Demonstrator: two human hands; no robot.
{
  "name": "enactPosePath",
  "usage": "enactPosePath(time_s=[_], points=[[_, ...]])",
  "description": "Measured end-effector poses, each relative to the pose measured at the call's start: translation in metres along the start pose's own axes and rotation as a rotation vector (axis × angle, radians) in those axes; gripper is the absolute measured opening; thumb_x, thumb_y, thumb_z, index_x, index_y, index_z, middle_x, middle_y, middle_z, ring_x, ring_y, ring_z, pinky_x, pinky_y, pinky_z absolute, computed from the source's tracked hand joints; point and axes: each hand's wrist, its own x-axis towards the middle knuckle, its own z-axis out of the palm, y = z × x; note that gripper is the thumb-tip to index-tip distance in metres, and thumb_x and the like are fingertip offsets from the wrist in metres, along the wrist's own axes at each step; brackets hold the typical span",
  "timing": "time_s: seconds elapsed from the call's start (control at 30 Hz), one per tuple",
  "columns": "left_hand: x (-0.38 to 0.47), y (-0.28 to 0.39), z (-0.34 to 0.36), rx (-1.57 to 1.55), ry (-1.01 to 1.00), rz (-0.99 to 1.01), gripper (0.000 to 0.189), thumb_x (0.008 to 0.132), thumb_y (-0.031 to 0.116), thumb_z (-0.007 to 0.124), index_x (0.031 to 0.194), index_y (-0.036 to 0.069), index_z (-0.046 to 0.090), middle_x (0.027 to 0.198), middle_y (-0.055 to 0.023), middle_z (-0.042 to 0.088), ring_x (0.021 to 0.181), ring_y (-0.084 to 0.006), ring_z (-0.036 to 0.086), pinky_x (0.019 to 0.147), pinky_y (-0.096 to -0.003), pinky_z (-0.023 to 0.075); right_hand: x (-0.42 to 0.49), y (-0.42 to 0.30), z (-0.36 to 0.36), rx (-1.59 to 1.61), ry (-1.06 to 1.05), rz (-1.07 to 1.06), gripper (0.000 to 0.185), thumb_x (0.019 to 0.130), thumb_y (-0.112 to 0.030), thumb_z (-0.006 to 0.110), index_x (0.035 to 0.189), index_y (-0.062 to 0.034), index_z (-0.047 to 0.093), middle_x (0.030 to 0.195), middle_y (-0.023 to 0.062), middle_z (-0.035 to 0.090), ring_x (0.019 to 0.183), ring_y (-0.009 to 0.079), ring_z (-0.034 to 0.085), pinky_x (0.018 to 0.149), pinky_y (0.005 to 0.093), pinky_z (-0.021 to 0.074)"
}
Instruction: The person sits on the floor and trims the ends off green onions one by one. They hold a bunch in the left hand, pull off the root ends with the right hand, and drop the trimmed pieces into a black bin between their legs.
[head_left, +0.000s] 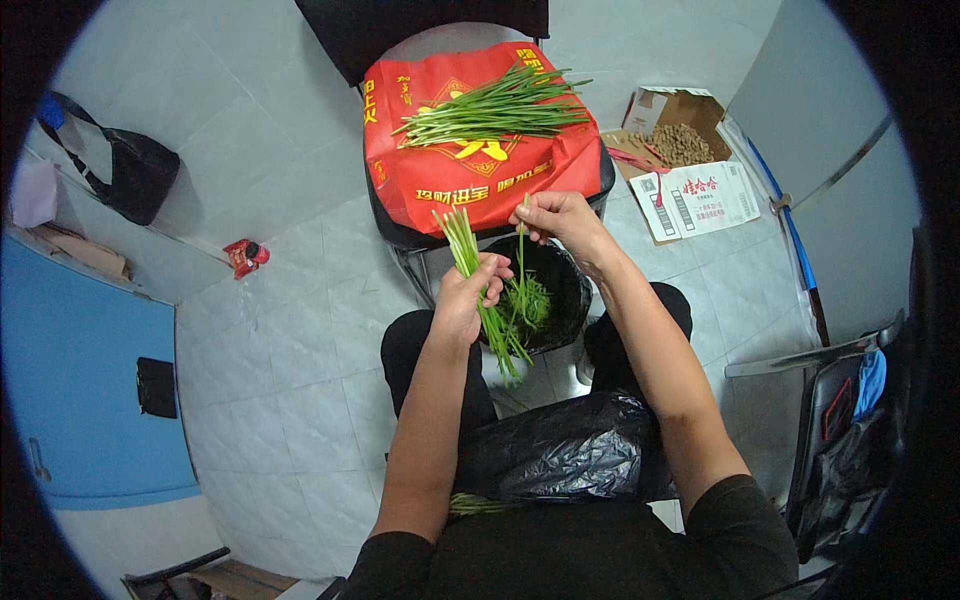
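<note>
My left hand (469, 296) is closed around a bunch of garlic chives (463, 244), pale stem ends up and green tips hanging down past the wrist. Between thumb and fingers, my right hand (559, 223) pinches a thin chive strand (522, 262) by its upper end, beside the bunch. Under both hands stands a bin lined with a black plastic bag (566, 304), with green trimmings (529, 298) inside. Beyond it, a pile of chives (499, 109) lies on a red printed bag (405, 176) spread over a chair seat. A black plastic bag (570, 450) covers my lap, with more stalks (480, 504) beside it.
An open cardboard box (697, 206) holding brown pellets or nuts (679, 144) lies on the floor at the upper right. A red packet (245, 258) sits by the left wall, below a hanging black bag (139, 172). A blue door (90, 390) is at far left.
</note>
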Motion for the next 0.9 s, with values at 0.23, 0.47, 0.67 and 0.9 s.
enactPosePath(time_s=[0.23,0.47,0.67,0.9], points=[[-0.003,0.002,0.006,-0.043,-0.035,0.013,0.016,0.081,0.01,0.062,0.09,-0.002,0.056,0.075,-0.0077,0.058,0.05,-0.0044,0.041,0.043,-0.018,0.0295,0.002,0.016,0.009,-0.048,-0.134,0.049,0.023,0.087,-0.025,0.055,0.081,-0.0035,0.064,0.068,-0.0034,0.058,0.058,0.0033,0.047,0.054,0.0177,0.038],[-0.004,0.004,0.003,-0.002,0.014,0.026,0.011,0.08,0.007,0.061,0.086,0.0,0.055,0.074,-0.0069,0.058,0.05,-0.0045,0.042,0.042,-0.0179,0.0291,0.002,0.007,0.008,-0.002,0.074,0.058,0.024,0.087,-0.026,0.054,0.087,-0.0039,0.063,0.071,-0.0024,0.059,0.06,0.0045,0.049,0.054,0.018,0.0385],[-0.004,0.004,0.005,-0.017,0.019,0.023,0.012,0.08,0.008,0.062,0.086,0.0,0.055,0.073,-0.0068,0.057,0.05,-0.0045,0.041,0.042,-0.0177,0.0288,-0.003,0.003,0.013,-0.044,0.059,-0.026,0.014,0.082,-0.02,0.061,0.085,-0.0056,0.063,0.071,-0.0038,0.057,0.061,0.0044,0.048,0.055,0.0185,0.0384],[-0.004,0.004,0.006,-0.024,0.004,0.013,0.013,0.079,0.009,0.064,0.086,0.0,0.057,0.072,-0.007,0.059,0.048,-0.0038,0.041,0.042,-0.0177,0.0291,-0.001,0.007,0.012,-0.048,0.053,-0.049,0.012,0.082,-0.018,0.061,0.081,-0.0063,0.061,0.068,-0.0049,0.054,0.06,0.0044,0.046,0.054,0.0186,0.0371]])
